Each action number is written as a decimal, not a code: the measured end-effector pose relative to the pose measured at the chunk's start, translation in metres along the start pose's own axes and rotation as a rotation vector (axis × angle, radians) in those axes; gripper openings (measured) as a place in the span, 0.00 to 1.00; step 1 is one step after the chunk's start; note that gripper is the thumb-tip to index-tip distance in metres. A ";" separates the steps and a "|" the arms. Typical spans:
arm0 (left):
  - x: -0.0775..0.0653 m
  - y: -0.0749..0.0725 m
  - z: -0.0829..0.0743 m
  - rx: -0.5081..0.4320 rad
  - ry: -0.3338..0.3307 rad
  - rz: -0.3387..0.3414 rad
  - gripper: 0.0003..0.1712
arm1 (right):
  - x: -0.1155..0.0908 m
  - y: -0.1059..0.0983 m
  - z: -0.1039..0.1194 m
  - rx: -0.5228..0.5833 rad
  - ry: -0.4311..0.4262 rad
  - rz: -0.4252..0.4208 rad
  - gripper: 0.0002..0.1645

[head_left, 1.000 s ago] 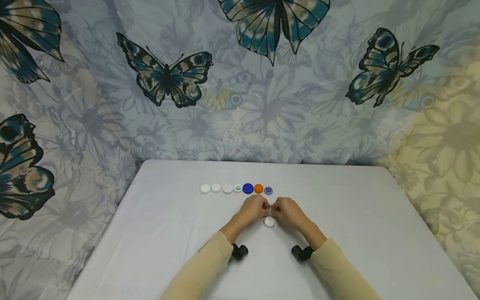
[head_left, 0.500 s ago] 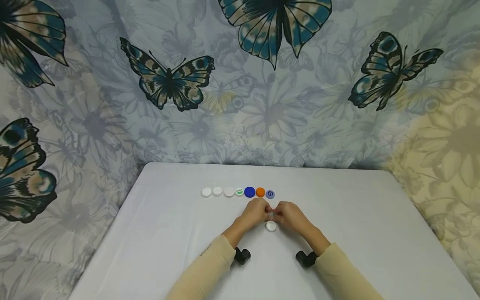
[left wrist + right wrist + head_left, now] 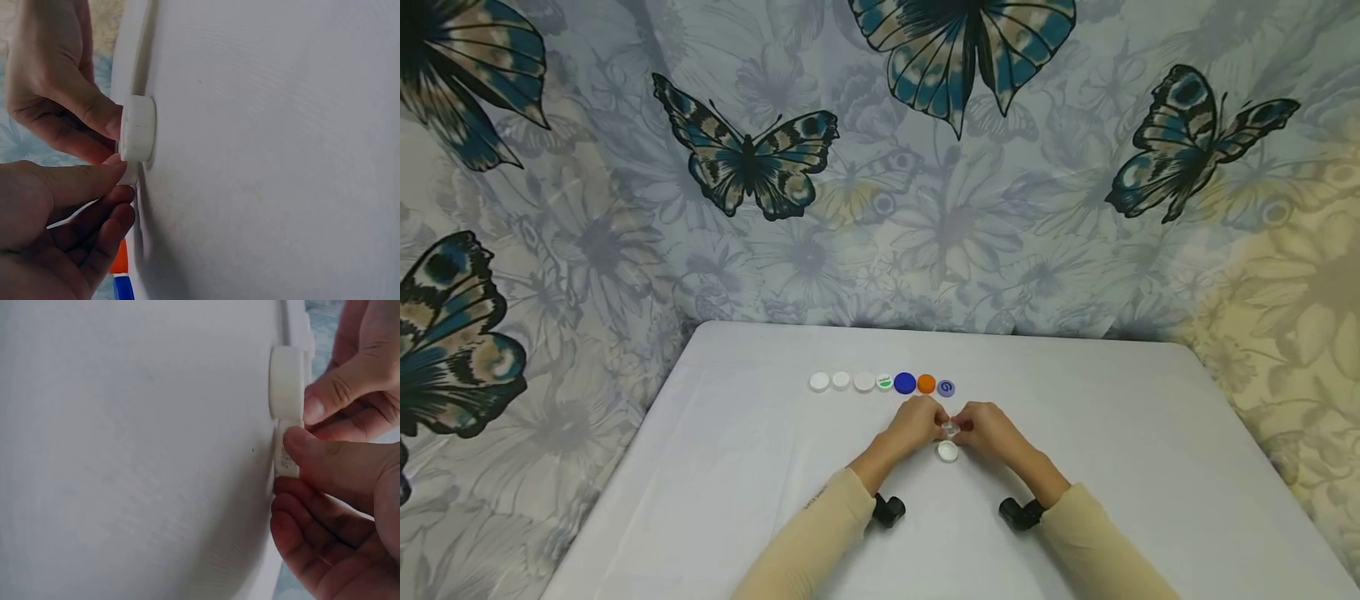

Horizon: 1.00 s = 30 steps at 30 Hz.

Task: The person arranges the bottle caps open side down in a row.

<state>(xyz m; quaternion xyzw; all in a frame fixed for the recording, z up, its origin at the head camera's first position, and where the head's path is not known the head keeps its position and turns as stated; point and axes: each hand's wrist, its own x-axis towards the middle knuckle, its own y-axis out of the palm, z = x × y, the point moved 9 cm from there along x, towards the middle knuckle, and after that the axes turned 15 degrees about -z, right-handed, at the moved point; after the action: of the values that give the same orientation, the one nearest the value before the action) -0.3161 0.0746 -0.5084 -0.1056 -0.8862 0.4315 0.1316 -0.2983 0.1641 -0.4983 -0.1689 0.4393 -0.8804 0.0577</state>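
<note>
In the head view, my left hand (image 3: pixel 915 423) and right hand (image 3: pixel 995 432) meet fingertip to fingertip over the table. Between them they pinch a small pale cap (image 3: pixel 951 428), its side bearing faint print in the right wrist view. My right thumb (image 3: pixel 306 442) lies against that cap, fingers curled beneath it. From the other side my left thumb (image 3: pixel 100 178) and fingers close on it, partly hiding it. Right beside it, on the near side, sits a larger white bottle cap (image 3: pixel 947 452), lying flat on the cloth.
Beyond the hands runs a row of bottle caps: several white ones, one white with a green mark (image 3: pixel 884 382), a blue cap (image 3: pixel 905 383), an orange cap (image 3: pixel 927 383) and a lilac cap (image 3: pixel 946 388). A butterfly-print cloth (image 3: pixel 880 250) hangs behind the white table (image 3: pixel 737 467).
The head view has shifted slightly, moving the whole scene a little right. Both hands stay at the small cap, which shows somewhat more between the fingertips; the row of caps stays as it was.
</note>
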 end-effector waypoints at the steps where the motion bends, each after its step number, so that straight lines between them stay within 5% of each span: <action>1: 0.000 0.000 0.001 -0.005 -0.004 0.001 0.12 | 0.000 0.000 0.000 0.005 -0.001 -0.012 0.12; 13: -0.012 -0.011 0.010 -0.265 -0.046 -0.004 0.15 | -0.007 -0.012 0.008 0.129 -0.011 -0.085 0.13; 19: -0.021 -0.032 0.000 -0.308 -0.007 -0.048 0.16 | -0.011 -0.026 0.021 0.193 -0.020 -0.139 0.13; 30: -0.047 -0.084 -0.018 -0.347 0.081 -0.233 0.18 | -0.018 -0.056 0.058 0.286 -0.083 -0.303 0.16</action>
<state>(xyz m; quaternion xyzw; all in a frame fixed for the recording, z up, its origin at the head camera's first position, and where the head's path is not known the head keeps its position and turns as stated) -0.2724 0.0232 -0.4376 -0.0408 -0.9474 0.2499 0.1957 -0.2582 0.1590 -0.4255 -0.2592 0.2768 -0.9247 -0.0338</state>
